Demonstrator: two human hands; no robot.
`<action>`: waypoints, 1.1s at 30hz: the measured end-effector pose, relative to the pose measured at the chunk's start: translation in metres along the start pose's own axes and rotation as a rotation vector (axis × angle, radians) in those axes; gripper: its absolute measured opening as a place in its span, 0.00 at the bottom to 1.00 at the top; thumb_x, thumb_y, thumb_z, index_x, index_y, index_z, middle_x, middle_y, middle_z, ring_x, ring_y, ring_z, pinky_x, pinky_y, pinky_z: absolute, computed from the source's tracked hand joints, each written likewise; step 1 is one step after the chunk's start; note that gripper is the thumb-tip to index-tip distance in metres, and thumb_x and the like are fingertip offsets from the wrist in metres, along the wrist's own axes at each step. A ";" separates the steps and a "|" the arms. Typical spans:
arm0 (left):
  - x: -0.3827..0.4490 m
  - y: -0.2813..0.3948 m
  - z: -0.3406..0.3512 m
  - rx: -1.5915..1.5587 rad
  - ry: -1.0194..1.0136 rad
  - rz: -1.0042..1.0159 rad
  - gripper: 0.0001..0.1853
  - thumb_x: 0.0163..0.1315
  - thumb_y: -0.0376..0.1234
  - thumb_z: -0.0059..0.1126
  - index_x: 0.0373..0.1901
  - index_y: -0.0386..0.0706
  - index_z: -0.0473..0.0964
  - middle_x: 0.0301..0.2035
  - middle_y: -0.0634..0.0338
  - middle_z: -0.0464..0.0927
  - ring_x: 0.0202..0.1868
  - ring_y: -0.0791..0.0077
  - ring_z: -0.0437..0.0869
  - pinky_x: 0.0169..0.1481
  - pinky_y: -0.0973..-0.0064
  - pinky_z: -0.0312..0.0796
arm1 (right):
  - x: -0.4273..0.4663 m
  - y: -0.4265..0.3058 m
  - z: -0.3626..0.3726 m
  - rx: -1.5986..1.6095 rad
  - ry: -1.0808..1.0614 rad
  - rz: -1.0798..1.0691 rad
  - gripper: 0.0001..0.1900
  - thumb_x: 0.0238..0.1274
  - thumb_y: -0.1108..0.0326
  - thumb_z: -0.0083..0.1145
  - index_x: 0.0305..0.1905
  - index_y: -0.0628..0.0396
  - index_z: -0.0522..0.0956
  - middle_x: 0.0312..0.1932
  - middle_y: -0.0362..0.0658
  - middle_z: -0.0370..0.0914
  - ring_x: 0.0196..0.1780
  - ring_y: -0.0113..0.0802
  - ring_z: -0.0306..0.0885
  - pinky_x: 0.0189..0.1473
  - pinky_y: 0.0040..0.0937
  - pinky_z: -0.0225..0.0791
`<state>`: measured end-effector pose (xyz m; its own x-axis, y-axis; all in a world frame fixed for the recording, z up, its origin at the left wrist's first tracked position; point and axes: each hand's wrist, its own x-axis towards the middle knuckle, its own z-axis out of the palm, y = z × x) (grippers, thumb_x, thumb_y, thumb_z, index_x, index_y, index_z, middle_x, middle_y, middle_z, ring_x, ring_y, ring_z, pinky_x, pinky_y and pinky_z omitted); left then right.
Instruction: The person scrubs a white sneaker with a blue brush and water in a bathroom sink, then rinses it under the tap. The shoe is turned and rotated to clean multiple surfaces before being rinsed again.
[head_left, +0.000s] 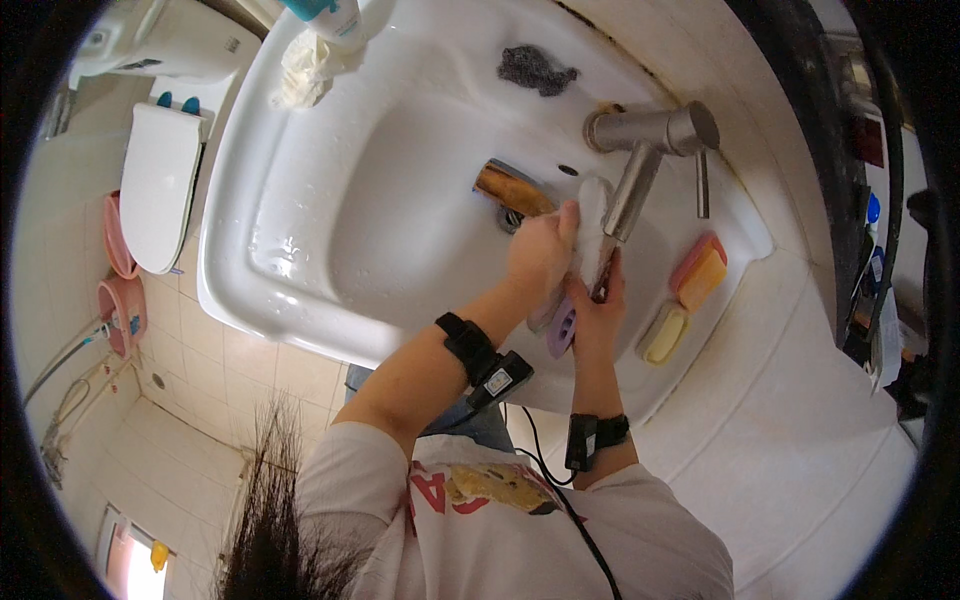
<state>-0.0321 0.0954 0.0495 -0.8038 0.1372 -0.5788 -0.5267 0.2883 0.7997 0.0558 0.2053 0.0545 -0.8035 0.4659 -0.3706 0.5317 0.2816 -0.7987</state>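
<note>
My right hand (600, 311) grips a long white and lilac item (595, 221), which looks like a slipper. It is held tilted beneath the tap spout, and its lilac end (561, 330) shows dark openings. My left hand (538, 251) is curled against the item's left side, with the thumb along its edge; the fingertips are hidden. Close by in the basin lies a brown wooden thing, perhaps a brush (514, 187), with one end running behind my left hand. The metal tap (637, 180) hangs over the item's right side.
The white washbasin (427, 187) holds a dark scouring pad (536, 70) on its far ledge. A pink-orange sponge (699, 271) and a soap dish (664, 335) sit at right. Crumpled tissue (302, 69) and a bottle (330, 19) stand at upper left. Left are a toilet (161, 187) and pink bin (124, 315).
</note>
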 end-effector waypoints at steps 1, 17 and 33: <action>0.001 0.001 0.000 0.006 0.008 0.008 0.34 0.69 0.52 0.26 0.33 0.31 0.77 0.30 0.37 0.77 0.40 0.42 0.77 0.48 0.56 0.68 | 0.000 0.001 0.000 0.038 -0.005 -0.008 0.44 0.46 0.60 0.69 0.68 0.57 0.57 0.58 0.49 0.61 0.60 0.41 0.65 0.57 0.36 0.64; 0.030 -0.039 -0.005 -0.095 -0.037 -0.110 0.36 0.64 0.61 0.37 0.35 0.34 0.77 0.30 0.56 0.80 0.30 0.59 0.79 0.41 0.66 0.70 | -0.003 -0.020 -0.014 0.443 -0.072 0.084 0.39 0.52 0.74 0.61 0.69 0.60 0.54 0.60 0.47 0.65 0.56 0.34 0.69 0.55 0.28 0.65; 0.001 -0.034 0.026 -0.216 0.117 -0.116 0.38 0.64 0.57 0.39 0.23 0.26 0.75 0.22 0.36 0.75 0.32 0.42 0.79 0.41 0.58 0.69 | 0.001 -0.022 -0.007 0.446 0.033 -0.001 0.40 0.53 0.73 0.63 0.70 0.58 0.54 0.64 0.46 0.62 0.61 0.36 0.64 0.59 0.30 0.62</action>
<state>-0.0078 0.1107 0.0181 -0.7545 0.0005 -0.6563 -0.6539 0.0853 0.7518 0.0452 0.2054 0.0745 -0.7911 0.4943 -0.3602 0.3577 -0.1039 -0.9281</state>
